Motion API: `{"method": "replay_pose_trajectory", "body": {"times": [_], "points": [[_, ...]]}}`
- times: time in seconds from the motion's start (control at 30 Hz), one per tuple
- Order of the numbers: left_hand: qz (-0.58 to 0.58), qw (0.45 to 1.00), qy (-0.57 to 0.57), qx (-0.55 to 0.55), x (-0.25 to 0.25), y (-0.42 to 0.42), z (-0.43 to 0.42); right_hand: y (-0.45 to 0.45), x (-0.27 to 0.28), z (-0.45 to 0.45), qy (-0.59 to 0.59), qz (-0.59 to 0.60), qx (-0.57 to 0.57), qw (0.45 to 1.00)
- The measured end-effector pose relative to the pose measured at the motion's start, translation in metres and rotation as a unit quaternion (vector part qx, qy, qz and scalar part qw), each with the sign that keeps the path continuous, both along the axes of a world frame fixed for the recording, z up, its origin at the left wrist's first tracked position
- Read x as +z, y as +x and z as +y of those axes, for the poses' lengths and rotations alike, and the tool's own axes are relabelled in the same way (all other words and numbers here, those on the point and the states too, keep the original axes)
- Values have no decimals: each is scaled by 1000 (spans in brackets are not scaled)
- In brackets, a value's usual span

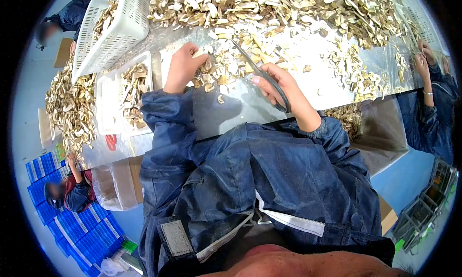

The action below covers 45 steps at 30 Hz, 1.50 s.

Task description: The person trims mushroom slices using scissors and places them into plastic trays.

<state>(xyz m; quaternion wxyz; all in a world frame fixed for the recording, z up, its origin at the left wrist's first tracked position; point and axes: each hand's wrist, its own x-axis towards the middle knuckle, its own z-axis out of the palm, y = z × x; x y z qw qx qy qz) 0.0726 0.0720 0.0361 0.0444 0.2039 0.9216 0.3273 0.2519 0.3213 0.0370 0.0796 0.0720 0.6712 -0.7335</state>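
Observation:
My right hand (284,87) is closed round the handles of a pair of dark scissors (248,59). The blades point up and to the left over the table, looking closed or nearly so. My left hand (183,67) is curled at the near side of the mushrooms, with a brown dried mushroom slice (206,65) at its thumb tip. Part of its fingers is hidden behind the thumb. Pale, loose mushroom slices (269,41) lie between and beyond both hands. A larger heap of dried mushroom slices (308,5) covers the far side of the table.
A white slotted crate (115,31) stands tilted at the left, beside a white tray (108,108) partly filled with slices. Red-handled scissors (111,142) lie near the table edge. Lined boxes (380,128) stand below the table. Other people work at the right and left.

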Motion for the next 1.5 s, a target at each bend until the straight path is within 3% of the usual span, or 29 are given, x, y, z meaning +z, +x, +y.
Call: {"method": "replay_pose_trajectory", "body": {"times": [0.1,0.2,0.27,0.4,0.57,0.83,1.03,1.23,1.4,1.5], "points": [[14,999,-20,-21,10,1,5,0,-3,1,-4,15,1,1000],[-40,998,38,11,-1,-7,0,0,-9,1,-17,31,-9,999],[-162,978,115,64,3,-1,-1,1,-8,2,-20,19,-12,1000],[-322,884,311,137,19,16,-9,0,-9,1,-17,16,-12,1000],[-369,740,532,183,19,39,-12,3,-2,-7,85,66,8,994],[-401,593,676,171,21,96,20,11,27,-36,191,96,9,977],[-402,584,680,189,28,121,38,11,23,-42,190,100,-5,977],[-308,655,659,204,37,127,46,11,26,-47,186,86,0,979],[-321,643,663,208,31,131,44,11,15,-50,157,95,-1,983],[-326,635,668,210,30,132,43,12,16,-51,197,86,6,977]]}}
